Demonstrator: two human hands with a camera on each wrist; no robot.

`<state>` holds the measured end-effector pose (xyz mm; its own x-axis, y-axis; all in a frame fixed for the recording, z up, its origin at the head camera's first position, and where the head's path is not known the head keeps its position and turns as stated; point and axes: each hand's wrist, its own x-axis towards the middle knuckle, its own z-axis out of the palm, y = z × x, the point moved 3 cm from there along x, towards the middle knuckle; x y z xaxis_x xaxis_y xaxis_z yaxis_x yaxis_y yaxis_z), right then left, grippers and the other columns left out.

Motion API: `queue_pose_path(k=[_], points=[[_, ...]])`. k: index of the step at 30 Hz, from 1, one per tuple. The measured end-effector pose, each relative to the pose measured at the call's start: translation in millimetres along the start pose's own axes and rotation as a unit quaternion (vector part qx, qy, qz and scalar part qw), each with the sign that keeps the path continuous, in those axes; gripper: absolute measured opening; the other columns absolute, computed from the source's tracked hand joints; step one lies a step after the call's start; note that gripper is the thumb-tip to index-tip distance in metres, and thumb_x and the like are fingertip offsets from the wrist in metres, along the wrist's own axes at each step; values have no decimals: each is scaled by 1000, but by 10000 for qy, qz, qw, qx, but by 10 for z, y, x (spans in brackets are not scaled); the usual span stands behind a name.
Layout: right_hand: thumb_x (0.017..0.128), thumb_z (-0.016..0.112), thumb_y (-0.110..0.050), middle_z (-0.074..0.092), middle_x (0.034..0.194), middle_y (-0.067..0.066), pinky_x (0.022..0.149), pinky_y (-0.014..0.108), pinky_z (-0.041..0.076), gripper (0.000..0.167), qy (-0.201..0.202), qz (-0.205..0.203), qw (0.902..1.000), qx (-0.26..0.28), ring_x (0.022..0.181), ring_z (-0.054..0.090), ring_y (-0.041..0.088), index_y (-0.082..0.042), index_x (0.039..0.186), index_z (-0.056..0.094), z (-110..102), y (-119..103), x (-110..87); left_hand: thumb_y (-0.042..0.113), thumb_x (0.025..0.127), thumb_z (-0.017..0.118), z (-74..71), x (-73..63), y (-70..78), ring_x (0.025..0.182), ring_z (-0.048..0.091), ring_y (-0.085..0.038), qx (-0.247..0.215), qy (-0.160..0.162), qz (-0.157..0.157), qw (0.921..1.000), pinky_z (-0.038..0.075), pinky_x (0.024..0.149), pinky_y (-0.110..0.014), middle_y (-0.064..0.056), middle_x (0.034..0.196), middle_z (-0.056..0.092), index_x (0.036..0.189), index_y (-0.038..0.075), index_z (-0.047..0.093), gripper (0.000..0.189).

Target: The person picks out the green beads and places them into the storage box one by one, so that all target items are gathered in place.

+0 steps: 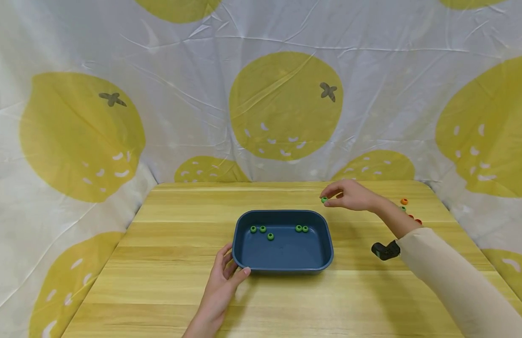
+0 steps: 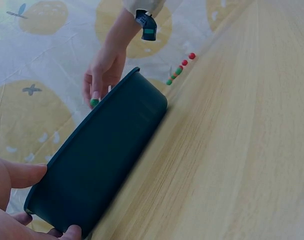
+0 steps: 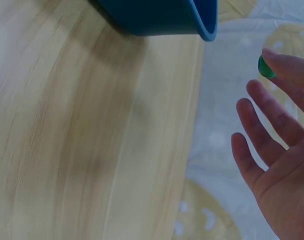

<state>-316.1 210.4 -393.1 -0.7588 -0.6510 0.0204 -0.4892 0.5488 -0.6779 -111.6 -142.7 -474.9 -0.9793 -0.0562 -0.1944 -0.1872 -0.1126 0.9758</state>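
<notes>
A blue plastic tub (image 1: 282, 270) stands on the wooden table, with several green beads (image 1: 270, 236) lying on its floor. My left hand (image 1: 220, 281) grips the tub's near left corner, thumb on the rim and fingers along the side. Between thumb and index finger my right hand (image 1: 349, 195) pinches one green bead (image 3: 265, 67), held up beyond the tub's far right corner. The other fingers of that hand are spread apart in the right wrist view.
On the table's right side lie an orange bead (image 1: 404, 201), a green bead (image 1: 403, 208) and red beads (image 1: 418, 221), partly behind the right forearm. A black device (image 1: 386, 251) is strapped at the right wrist. A lemon-print cloth (image 1: 286, 108) hangs behind the table.
</notes>
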Motion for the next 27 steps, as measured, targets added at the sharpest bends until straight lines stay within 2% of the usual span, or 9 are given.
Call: queue_pose_path(k=[14, 27], points=[[100, 72, -19, 69, 123, 11, 98, 50, 52, 28, -127, -232, 9995, 162, 115, 66, 33, -3, 123, 72, 116, -150, 208, 3, 92, 76, -7, 5, -11, 144, 39, -39, 41, 53, 8, 10000, 43, 107, -44, -20, 155, 38, 159, 13, 31, 81], [99, 73, -18, 70, 121, 7, 98, 49, 53, 25, -339, -472, 9983, 6, 114, 66, 29, -7, 121, 75, 234, -358, 380, 2, 92, 76, -9, 5, 2, 144, 38, -40, 46, 22, 57, 10000, 43, 107, -44, -20, 155, 38, 159, 11, 30, 81]])
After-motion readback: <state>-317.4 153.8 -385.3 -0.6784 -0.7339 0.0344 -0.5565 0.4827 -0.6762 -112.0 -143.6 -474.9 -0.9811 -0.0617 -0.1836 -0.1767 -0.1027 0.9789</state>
